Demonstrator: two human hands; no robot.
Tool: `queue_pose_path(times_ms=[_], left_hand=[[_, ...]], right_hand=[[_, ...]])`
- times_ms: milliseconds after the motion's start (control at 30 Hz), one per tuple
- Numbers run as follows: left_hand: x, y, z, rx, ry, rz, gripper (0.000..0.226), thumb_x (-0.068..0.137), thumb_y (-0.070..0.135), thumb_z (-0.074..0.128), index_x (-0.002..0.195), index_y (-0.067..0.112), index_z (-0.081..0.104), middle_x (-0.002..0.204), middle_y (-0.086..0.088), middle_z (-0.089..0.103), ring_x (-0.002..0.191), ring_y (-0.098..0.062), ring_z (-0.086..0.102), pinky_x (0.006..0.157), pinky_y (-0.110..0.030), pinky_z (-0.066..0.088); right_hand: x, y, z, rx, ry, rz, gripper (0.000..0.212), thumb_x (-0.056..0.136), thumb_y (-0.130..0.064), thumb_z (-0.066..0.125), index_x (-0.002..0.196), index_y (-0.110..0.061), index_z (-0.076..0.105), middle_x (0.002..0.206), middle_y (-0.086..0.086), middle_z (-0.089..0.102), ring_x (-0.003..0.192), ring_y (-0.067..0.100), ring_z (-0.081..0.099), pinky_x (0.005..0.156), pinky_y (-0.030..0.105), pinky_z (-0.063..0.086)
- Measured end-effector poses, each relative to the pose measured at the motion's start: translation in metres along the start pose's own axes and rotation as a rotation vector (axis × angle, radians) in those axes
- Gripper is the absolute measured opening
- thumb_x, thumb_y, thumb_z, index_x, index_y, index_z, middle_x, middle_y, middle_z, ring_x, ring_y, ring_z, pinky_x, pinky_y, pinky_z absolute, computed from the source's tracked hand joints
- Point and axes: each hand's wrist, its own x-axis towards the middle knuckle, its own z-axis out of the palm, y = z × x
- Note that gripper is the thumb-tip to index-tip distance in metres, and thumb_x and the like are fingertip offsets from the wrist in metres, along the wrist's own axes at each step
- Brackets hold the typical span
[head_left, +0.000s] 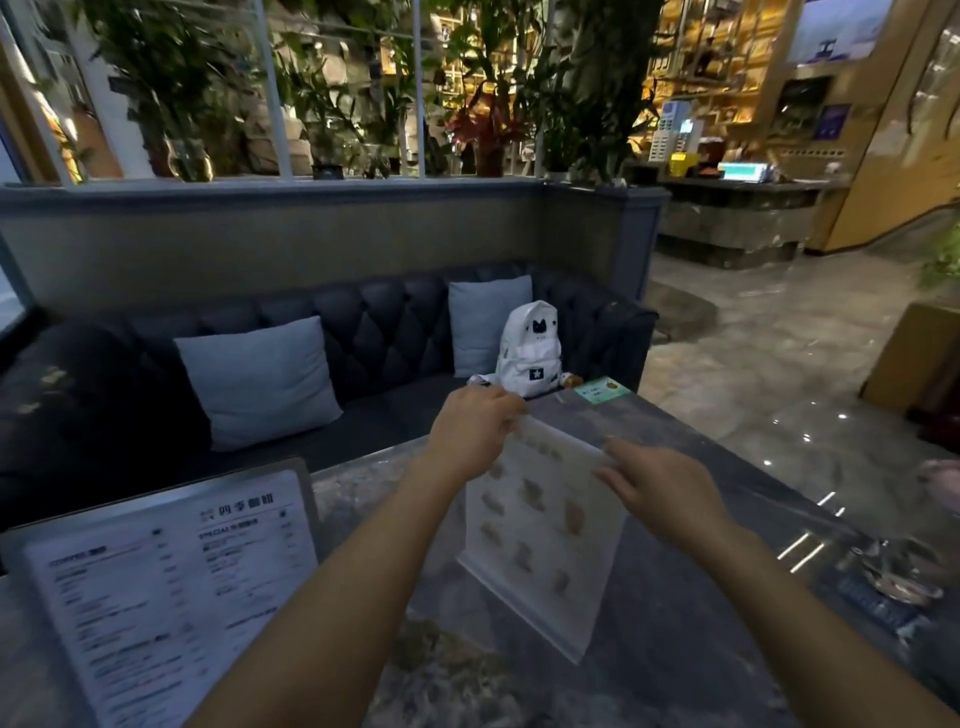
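A white sheet printed with small brown figures (540, 525) hangs over the grey marble table (675, 649), held up by its top edge. My left hand (475, 434) pinches the sheet's top left corner. My right hand (660, 480) pinches the top right corner, fingers curled over the edge. The sheet's lower edge reaches down to the tabletop near the middle of the view.
A menu in a stand (156, 582) sits at the table's left. A glass ashtray (898, 569) lies at the right, a green card (602, 389) at the far end. Behind are a dark sofa (395, 343) with cushions and a white backpack (530, 351).
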Motion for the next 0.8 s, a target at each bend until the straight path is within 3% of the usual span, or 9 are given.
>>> queue_pose_path(times_ms=[100, 200, 367, 467, 567, 733, 800], left_hand=[[0.002, 0.000, 0.000, 0.050, 0.049, -0.021, 0.018, 0.090, 0.015, 0.048, 0.099, 0.016, 0.064, 0.096, -0.009, 0.065, 0.097, -0.027, 0.054, 0.096, -0.034, 0.029], [-0.002, 0.001, -0.003, -0.021, 0.058, -0.069, 0.014, 0.090, 0.017, 0.052, 0.098, 0.017, 0.064, 0.098, -0.005, 0.064, 0.098, -0.023, 0.053, 0.090, -0.031, 0.028], [-0.009, 0.009, -0.009, -0.098, 0.004, -0.138, 0.017, 0.092, 0.018, 0.049, 0.101, 0.016, 0.063, 0.106, -0.004, 0.063, 0.101, -0.021, 0.054, 0.086, -0.037, 0.033], [-0.014, 0.014, -0.013, -0.132, -0.009, -0.158, 0.017, 0.091, 0.018, 0.051, 0.101, 0.014, 0.064, 0.104, -0.007, 0.064, 0.099, -0.024, 0.056, 0.087, -0.040, 0.040], [-0.021, 0.019, -0.014, -0.148, 0.017, -0.193, 0.016, 0.089, 0.018, 0.054, 0.097, 0.012, 0.066, 0.098, -0.009, 0.064, 0.093, -0.028, 0.058, 0.080, -0.041, 0.044], [-0.030, 0.028, -0.013, -0.127, 0.053, -0.214, 0.014, 0.088, 0.017, 0.055, 0.094, 0.012, 0.066, 0.096, -0.009, 0.064, 0.090, -0.029, 0.058, 0.075, -0.040, 0.046], [-0.033, 0.032, -0.012, -0.118, 0.060, -0.211, 0.014, 0.088, 0.016, 0.055, 0.093, 0.012, 0.067, 0.095, -0.010, 0.064, 0.090, -0.028, 0.058, 0.074, -0.041, 0.047]], right_hand=[[0.002, 0.005, 0.002, -0.020, 0.001, -0.020, 0.026, 0.091, -0.037, 0.043, 0.092, -0.012, 0.051, 0.092, 0.010, 0.068, 0.086, 0.031, 0.061, 0.057, 0.034, 0.032], [0.008, 0.013, 0.004, 0.030, 0.020, 0.010, 0.025, 0.090, -0.035, 0.046, 0.088, -0.011, 0.053, 0.089, 0.010, 0.067, 0.083, 0.031, 0.061, 0.056, 0.034, 0.035], [0.021, 0.028, 0.008, 0.277, 0.023, 0.034, 0.024, 0.085, -0.026, 0.058, 0.062, -0.024, 0.049, 0.062, -0.004, 0.056, 0.074, 0.031, 0.058, 0.055, 0.038, 0.038], [0.035, 0.039, 0.014, 0.363, 0.014, 0.056, 0.012, 0.083, -0.024, 0.061, 0.077, -0.013, 0.064, 0.074, 0.008, 0.065, 0.076, 0.031, 0.058, 0.063, 0.043, 0.044], [0.049, 0.046, 0.022, 0.412, 0.000, 0.050, 0.019, 0.080, -0.023, 0.065, 0.093, -0.009, 0.067, 0.084, 0.013, 0.066, 0.076, 0.027, 0.055, 0.066, 0.039, 0.043], [0.060, 0.054, 0.028, 0.534, 0.010, 0.034, 0.025, 0.075, -0.017, 0.071, 0.096, -0.006, 0.068, 0.087, 0.014, 0.066, 0.081, 0.029, 0.058, 0.076, 0.043, 0.047], [0.062, 0.057, 0.030, 0.586, -0.004, 0.021, 0.024, 0.073, -0.016, 0.072, 0.095, -0.006, 0.069, 0.087, 0.009, 0.064, 0.078, 0.024, 0.056, 0.074, 0.038, 0.044]])
